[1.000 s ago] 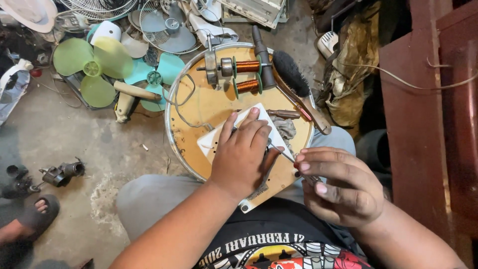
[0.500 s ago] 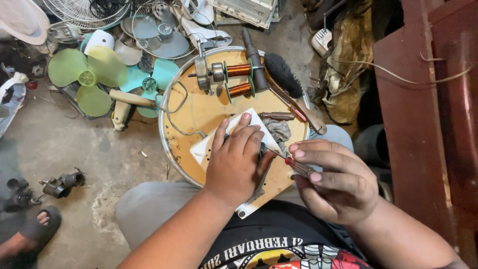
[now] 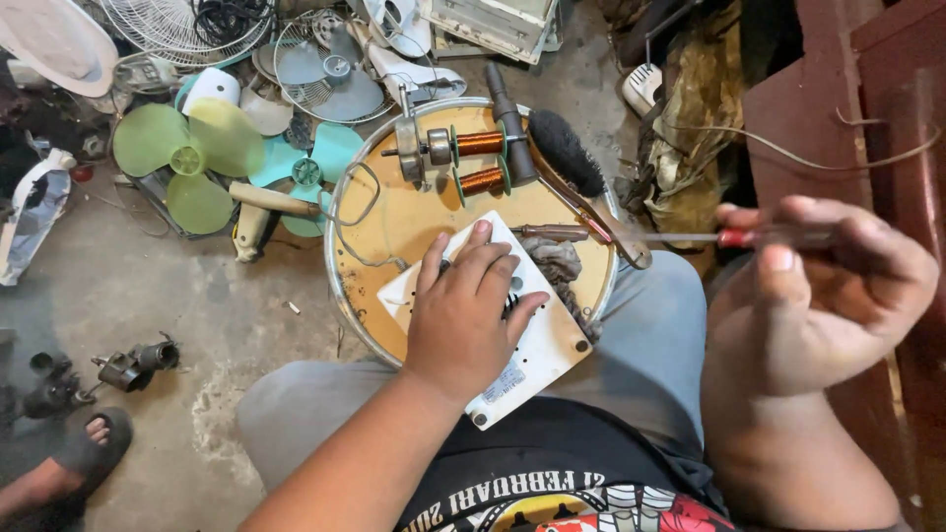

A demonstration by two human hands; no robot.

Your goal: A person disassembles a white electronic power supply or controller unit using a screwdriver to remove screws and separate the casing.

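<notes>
My left hand point(image 3: 463, 315) lies flat, fingers spread, on a white square plastic cover point(image 3: 537, 345) that rests on a round wooden board point(image 3: 394, 212) with a metal rim. My right hand point(image 3: 818, 296) is raised to the right, closed around a screwdriver point(image 3: 690, 236) with a red-tipped handle; its thin shaft points left, over the board's right edge. Two spools of copper wire point(image 3: 480, 163) lie at the far side of the board. A grey rag point(image 3: 564, 261) sits just right of the cover.
A black brush point(image 3: 565, 150) and a long tool point(image 3: 591, 217) lie on the board's right side. Green and teal fan blades point(image 3: 192, 148), wire fan guards point(image 3: 187, 25) and fan parts crowd the floor behind. Small metal parts point(image 3: 128, 366) and a sandalled foot point(image 3: 69, 468) are at left. Red wooden furniture point(image 3: 857, 108) stands right.
My right hand has lifted up and to the right, away from the cover, with the screwdriver in it. My left hand has stayed pressed on the white cover.
</notes>
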